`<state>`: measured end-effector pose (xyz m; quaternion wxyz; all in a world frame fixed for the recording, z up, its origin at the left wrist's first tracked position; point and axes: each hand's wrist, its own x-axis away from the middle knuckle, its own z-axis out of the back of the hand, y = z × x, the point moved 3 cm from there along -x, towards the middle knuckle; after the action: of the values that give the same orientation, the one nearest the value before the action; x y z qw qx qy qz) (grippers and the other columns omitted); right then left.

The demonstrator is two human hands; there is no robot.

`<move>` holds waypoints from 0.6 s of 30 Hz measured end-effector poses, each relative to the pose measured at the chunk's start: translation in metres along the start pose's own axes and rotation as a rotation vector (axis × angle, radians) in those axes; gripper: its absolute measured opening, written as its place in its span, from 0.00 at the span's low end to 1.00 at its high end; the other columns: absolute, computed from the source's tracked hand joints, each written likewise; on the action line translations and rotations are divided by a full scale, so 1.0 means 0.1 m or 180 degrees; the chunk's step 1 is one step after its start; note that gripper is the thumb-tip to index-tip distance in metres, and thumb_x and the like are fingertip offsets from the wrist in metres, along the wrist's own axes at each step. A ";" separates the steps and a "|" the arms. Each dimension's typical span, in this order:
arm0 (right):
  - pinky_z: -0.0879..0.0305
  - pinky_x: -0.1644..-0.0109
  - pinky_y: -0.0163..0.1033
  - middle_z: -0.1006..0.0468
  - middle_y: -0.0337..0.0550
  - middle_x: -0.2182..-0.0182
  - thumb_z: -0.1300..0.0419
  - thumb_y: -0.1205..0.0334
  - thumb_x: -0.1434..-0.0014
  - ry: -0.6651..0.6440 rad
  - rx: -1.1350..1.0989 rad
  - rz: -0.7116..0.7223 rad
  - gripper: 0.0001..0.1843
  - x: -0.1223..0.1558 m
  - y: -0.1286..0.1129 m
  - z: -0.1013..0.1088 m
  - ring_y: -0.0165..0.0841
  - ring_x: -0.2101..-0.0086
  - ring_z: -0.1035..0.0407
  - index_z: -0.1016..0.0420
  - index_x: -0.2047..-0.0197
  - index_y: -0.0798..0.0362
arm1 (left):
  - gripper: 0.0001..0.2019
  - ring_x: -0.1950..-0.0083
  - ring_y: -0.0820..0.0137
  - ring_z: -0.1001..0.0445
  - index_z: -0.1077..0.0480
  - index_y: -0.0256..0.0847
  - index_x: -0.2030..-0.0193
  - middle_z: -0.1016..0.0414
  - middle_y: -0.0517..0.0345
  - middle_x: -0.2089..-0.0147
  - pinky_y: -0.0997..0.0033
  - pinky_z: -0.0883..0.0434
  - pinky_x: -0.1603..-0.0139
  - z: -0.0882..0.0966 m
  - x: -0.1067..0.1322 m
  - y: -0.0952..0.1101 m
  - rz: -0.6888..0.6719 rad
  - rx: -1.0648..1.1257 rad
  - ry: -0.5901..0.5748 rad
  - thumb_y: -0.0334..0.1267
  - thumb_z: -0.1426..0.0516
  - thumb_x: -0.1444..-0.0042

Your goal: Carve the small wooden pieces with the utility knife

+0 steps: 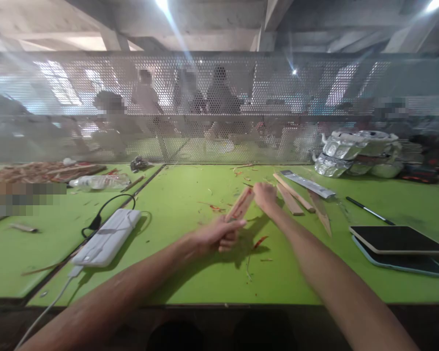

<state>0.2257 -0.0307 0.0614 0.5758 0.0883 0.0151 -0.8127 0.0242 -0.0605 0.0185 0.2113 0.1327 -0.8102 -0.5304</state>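
My left hand [219, 235] is closed around the lower end of a flat wooden strip [240, 204] with reddish marks on its face. The strip points up and away, raised over the green table [175, 209]. At its far end is my right hand [265, 196], fingers curled into a fist. A thin dark tip [248, 185] shows just left of that fist; what the hand grips is mostly hidden. Thin shavings [216, 208] and a red curled peel [260, 242] lie on the table around the hands.
Right of my hands lie wooden slats [289, 200], a silvery packet [309, 184], a pen [369, 210] and two stacked tablets [402, 240]. Foil-like pots [358, 152] stand behind. On the left are a white power bank [108, 236] with cables and a plastic bottle [100, 182]. A perforated screen [219, 107] stands at the back.
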 end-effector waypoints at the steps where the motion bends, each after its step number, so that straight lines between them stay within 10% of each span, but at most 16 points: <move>1: 0.29 0.55 0.37 0.15 0.74 0.57 0.45 0.77 0.31 0.0053 -0.0019 -0.0142 0.18 -0.01 0.07 0.02 0.45 0.55 0.17 0.14 0.50 0.71 | 0.23 0.82 0.82 0.46 0.38 0.44 0.56 0.42 0.77 0.78 0.82 0.48 0.83 -0.01 0.01 0.02 -0.0074 -0.0028 -0.0101 0.49 0.28 0.40; 6: 0.27 0.55 0.38 0.14 0.69 0.54 0.48 0.72 0.27 0.0346 -0.0133 -0.0424 0.22 0.00 0.18 0.18 0.45 0.53 0.18 0.14 0.42 0.65 | 0.25 0.83 0.83 0.49 0.41 0.45 0.60 0.46 0.79 0.79 0.83 0.45 0.84 0.14 -0.03 0.13 -0.0466 0.0092 -0.0049 0.50 0.28 0.41; 18: 0.30 0.61 0.37 0.11 0.58 0.61 0.42 0.64 0.28 0.0118 0.0029 0.0873 0.16 0.40 -0.68 0.21 0.43 0.60 0.17 0.11 0.52 0.56 | 0.15 0.82 0.82 0.45 0.35 0.42 0.57 0.42 0.75 0.78 0.81 0.45 0.82 0.28 0.01 0.20 -0.0687 0.0037 0.0365 0.32 0.32 0.40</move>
<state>0.1464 -0.0479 0.0705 0.6807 0.1071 0.0098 -0.7247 0.0094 -0.0301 0.0274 0.1982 0.2505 -0.7808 -0.5369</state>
